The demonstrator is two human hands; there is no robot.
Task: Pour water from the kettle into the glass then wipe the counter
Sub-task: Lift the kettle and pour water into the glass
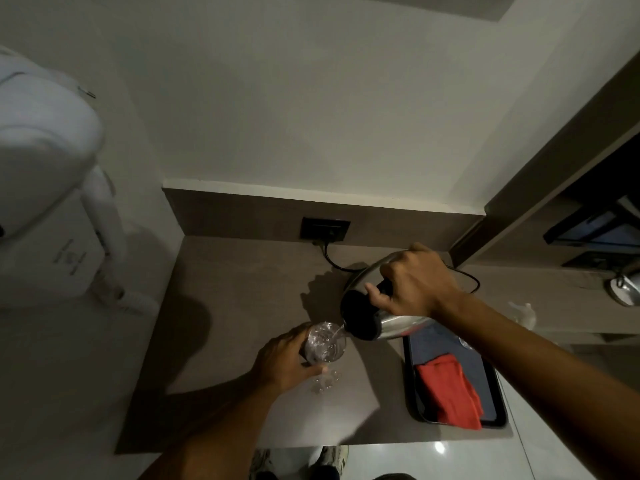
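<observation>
A steel kettle [391, 323] with a black lid is tipped to the left over the brown counter [235, 292], and my right hand [415, 282] grips its black handle. Water runs from its spout into a clear glass [325, 342] standing on the counter. My left hand [284, 358] wraps around the glass from the left. A red cloth [450, 389] lies on a dark tray [491, 375] at the right, partly under my right forearm.
A black wall socket [325, 229] sits on the backsplash with a cord [332, 261] running down behind the kettle. A white wall-mounted appliance [45, 188] hangs at the left. A shelf unit [588, 233] with a metal object [625, 289] stands at the right. The counter's front edge is near my feet.
</observation>
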